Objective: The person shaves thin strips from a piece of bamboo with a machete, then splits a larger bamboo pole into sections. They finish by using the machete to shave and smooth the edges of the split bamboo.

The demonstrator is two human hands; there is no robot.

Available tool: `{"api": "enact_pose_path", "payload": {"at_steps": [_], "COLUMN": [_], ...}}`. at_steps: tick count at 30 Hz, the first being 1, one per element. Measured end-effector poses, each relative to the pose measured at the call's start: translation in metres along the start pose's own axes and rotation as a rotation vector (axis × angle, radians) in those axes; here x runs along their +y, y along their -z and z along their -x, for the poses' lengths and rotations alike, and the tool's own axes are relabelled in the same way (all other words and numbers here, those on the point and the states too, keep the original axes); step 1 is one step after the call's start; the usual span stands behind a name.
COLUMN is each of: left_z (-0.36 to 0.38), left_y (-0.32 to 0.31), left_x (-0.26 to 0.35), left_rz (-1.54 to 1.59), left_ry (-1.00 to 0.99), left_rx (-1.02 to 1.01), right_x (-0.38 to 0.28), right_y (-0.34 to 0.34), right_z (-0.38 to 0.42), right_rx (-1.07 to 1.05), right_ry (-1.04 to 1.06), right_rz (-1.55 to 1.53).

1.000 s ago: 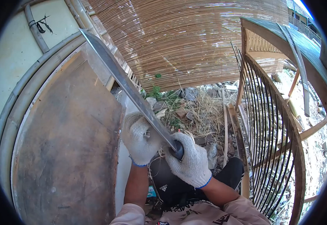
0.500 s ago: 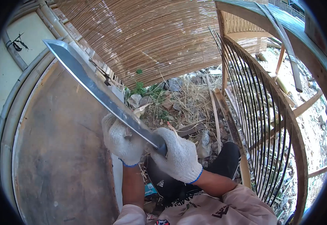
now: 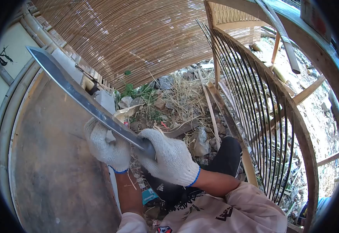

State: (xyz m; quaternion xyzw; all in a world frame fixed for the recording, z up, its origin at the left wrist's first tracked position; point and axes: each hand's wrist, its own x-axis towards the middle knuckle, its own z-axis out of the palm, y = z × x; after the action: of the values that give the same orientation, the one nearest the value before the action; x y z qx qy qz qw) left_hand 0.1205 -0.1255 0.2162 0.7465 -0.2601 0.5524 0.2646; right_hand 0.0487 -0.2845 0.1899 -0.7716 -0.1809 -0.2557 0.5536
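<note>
My right hand (image 3: 170,158), in a white knit work glove with a blue cuff, is closed around the dark handle of a machete (image 3: 82,101). The long blade slants up and left, its tip over the bamboo edging. Behind and below the blade, my left hand (image 3: 109,146), gloved the same way, is closed on a pale piece of wood (image 3: 127,112). One end of this piece sticks out past the blade's far side; the blade and glove hide its middle. A thin shaving hangs below the left cuff.
A brown board (image 3: 60,155) stands at the left beside bamboo poles (image 3: 7,143). A woven bamboo screen (image 3: 126,39) closes the far side. To the right is a curved wooden frame with dark rods (image 3: 255,93). Rubble and dry straw (image 3: 185,93) cover the ground.
Both hands, the machete and the wood appear further left in view, as does the background. The pale wood shows more beyond the blade, and a shaving now hangs at the left wrist.
</note>
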Motion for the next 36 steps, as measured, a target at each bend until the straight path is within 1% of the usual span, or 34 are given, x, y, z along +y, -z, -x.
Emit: {"api": "enact_pose_path", "payload": {"at_steps": [3,5,11,14,15,16,17,19,20,22,25,27,30,34,36], "left_z": [0.003,-0.002,-0.009,-0.014,-0.016,-0.018,-0.019,-0.019,-0.02,-0.022,-0.024,-0.026,-0.032,-0.036,-0.035], "left_y": [-0.001,-0.005,-0.004,-0.006,-0.006,-0.006,-0.007,-0.007,-0.007,-0.005,-0.007,-0.007,-0.004,-0.002,-0.004], "left_x": [-0.005,-0.004,0.0,0.0,0.0,-0.001,0.0,0.006,0.008,0.01,0.011,0.014,0.017,0.013,0.005], "left_rz": [0.049,0.041,0.01,0.01,-0.01,-0.03,-0.036,0.001,-0.021,0.013,0.025,0.043,0.073,0.067,0.119], "left_ry": [0.001,-0.028,0.011,-0.026,-0.072,-0.118,-0.118,-0.046,-0.047,0.036,0.012,0.037,0.098,0.096,0.01], "left_rx": [0.028,0.086,0.029,0.033,0.033,0.034,0.038,0.045,0.05,0.003,0.057,0.101,0.049,0.039,0.019], "right_x": [-0.003,-0.004,-0.007,-0.003,-0.003,-0.004,-0.005,-0.007,-0.009,-0.01,-0.007,-0.007,-0.01,-0.012,-0.009], "right_y": [0.003,0.002,0.003,-0.001,0.0,0.0,0.001,0.003,0.003,0.003,0.001,0.001,0.003,0.004,0.003], "right_z": [0.0,-0.001,-0.005,-0.005,-0.005,-0.006,-0.006,-0.008,-0.009,-0.01,-0.011,-0.011,-0.014,-0.016,-0.017], "right_rx": [-0.035,-0.031,-0.008,-0.002,-0.004,-0.016,-0.029,-0.014,0.006,0.001,0.005,0.002,-0.008,-0.045,-0.042], "right_ry": [-0.022,-0.012,-0.009,-0.007,-0.003,-0.03,-0.055,-0.031,-0.013,-0.025,-0.02,-0.024,-0.04,-0.091,-0.089], "right_rz": [-0.028,-0.027,-0.006,-0.024,-0.024,-0.029,-0.036,-0.026,-0.014,0.017,-0.004,-0.022,-0.032,-0.081,-0.105]}}
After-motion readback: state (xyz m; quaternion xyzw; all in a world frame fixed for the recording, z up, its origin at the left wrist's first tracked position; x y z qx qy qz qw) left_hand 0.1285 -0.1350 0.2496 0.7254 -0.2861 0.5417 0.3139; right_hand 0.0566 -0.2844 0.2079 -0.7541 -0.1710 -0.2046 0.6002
